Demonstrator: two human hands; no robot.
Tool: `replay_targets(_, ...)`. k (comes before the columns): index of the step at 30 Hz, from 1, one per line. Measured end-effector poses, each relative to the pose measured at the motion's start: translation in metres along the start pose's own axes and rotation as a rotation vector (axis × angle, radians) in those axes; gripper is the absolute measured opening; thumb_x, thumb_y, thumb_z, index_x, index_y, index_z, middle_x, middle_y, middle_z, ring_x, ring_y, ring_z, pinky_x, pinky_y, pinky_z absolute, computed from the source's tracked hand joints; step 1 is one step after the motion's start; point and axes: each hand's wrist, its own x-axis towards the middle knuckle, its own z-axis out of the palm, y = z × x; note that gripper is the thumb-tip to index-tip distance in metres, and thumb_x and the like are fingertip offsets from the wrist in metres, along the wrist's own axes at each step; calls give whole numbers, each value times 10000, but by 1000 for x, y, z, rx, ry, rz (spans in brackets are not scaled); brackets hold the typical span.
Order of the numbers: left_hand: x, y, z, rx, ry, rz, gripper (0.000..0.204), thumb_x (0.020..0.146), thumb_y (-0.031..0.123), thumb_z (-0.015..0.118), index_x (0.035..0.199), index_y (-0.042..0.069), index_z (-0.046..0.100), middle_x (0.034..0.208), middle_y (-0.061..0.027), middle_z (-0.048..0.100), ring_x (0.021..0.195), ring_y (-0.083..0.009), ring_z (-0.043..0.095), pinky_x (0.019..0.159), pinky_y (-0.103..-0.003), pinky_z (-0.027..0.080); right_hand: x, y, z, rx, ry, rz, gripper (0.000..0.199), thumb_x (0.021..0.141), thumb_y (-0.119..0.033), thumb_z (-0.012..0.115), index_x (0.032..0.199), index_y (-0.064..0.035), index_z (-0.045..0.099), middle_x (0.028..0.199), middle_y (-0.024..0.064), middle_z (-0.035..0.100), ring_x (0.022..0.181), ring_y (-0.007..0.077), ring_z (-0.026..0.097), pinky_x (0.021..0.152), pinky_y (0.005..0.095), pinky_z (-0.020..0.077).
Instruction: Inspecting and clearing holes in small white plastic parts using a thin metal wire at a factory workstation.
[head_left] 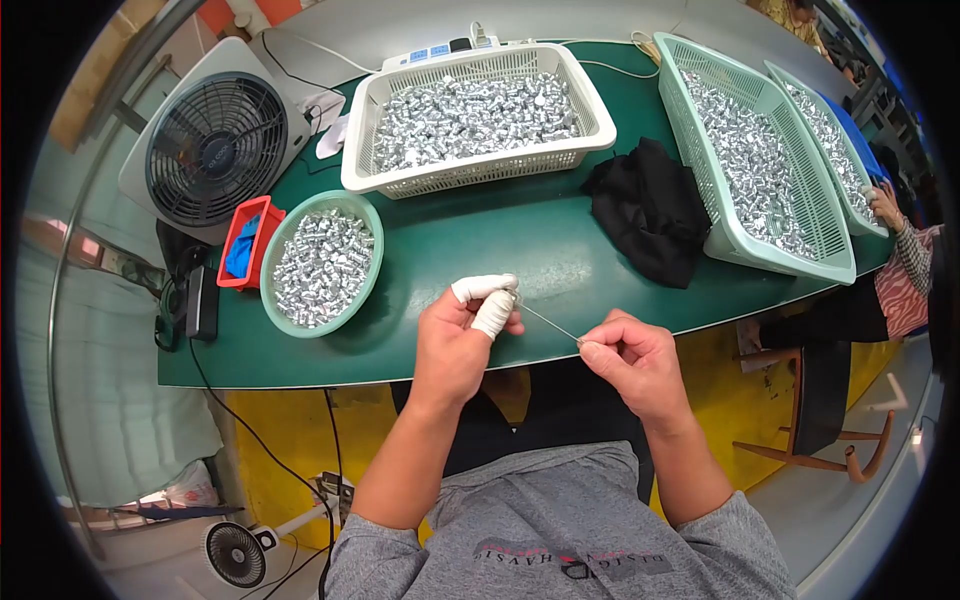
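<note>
Above the table's near edge, my left hand (455, 335) has white tape wrapped round its thumb and index finger. Those two taped fingertips are pressed together in a pinch. Whatever lies between them is mostly hidden; a small metallic bit may show there. From this pinch a thin metal rod (548, 321) slants down to my right hand (635, 365), which grips its other end between thumb and index finger. Nearest to my left hand stands a round green basin (375, 270) filled with small silvery metal parts (322, 268).
A white basket (480, 172) of similar parts stands at the back, with green baskets (700, 165) at right. Black cloth (650, 210), a red bin (250, 240) and a box fan (215, 150) are on the green table (450, 235). A co-worker's hand (885, 205) touches the far-right basket.
</note>
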Motion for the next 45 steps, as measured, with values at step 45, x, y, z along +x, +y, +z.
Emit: replay_targets(45,0,-28,0,-419,55,-42,336,936,-90,652,1245,30,597,1039,-56,632,946,-156,635,798,-306,549,39,16,-19,-362,202,-262,48,929,43,675,973,37,694,840,-11,520,683,36,444,600,197,356)
